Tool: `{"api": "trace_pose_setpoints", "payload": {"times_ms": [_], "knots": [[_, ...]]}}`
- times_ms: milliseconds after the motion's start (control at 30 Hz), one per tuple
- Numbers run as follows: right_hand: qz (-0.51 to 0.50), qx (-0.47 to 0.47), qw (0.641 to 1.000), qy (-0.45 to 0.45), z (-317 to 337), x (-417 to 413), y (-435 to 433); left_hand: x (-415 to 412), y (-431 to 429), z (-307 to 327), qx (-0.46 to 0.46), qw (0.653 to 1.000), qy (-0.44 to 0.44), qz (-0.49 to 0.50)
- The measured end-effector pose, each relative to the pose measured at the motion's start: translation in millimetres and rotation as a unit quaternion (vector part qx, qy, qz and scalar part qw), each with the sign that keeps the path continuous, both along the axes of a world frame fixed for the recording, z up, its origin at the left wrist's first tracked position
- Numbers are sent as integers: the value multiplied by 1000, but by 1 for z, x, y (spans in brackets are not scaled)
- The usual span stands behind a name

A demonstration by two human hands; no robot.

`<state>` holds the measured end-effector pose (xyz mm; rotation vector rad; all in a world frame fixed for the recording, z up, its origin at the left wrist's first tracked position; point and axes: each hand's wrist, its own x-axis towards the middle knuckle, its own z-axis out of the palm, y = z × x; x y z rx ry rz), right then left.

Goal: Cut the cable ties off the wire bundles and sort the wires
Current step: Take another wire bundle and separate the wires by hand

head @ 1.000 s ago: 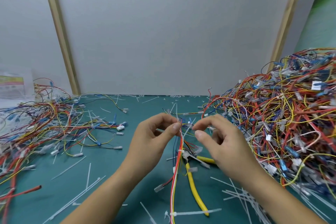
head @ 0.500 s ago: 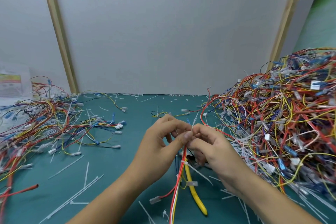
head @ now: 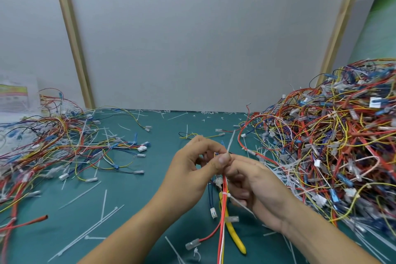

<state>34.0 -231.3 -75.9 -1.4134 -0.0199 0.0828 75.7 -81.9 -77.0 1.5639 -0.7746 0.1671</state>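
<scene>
One second ago the two hands were apart, with a gap between their fingertips; now they have come together over the table (head: 132, 210). The left hand (head: 190, 169) pinches the top of the wire bundle (head: 224, 206) between thumb and forefinger. The right hand (head: 259, 188) touches it at 3 o'clock, its fingers curled round the same bundle a little lower. The bundle hangs from this grip toward 6 o'clock, and a white cable tie (head: 228, 195) is still on it. The yellow cutter (head: 235, 237) lies on the table under the hands, in no hand. I judge that this bundle is only being arranged and the cut is not yet made. The tangled pile (head: 332, 146) is at 3 o'clock, and the loose wires (head: 55, 146) are at 9 o'clock.
</scene>
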Motion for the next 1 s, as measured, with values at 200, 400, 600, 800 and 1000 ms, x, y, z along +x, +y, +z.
{"api": "trace_pose_setpoints", "payload": {"times_ms": [200,400,600,800,1000], "knots": [[-9,-17,1000,-14,1,0,2,0,3,1,14,1000,7,7],[3,8,999,-48,-1,0,-2,5,2,3,-27,999,40,9],[27,66,993,-90,4,-4,-8,22,11,2,-53,977,154,137],[53,98,988,-106,3,-7,-5,13,3,5,55,976,211,29],[74,137,982,-106,6,-7,-4,19,5,3,27,968,228,104]]}}
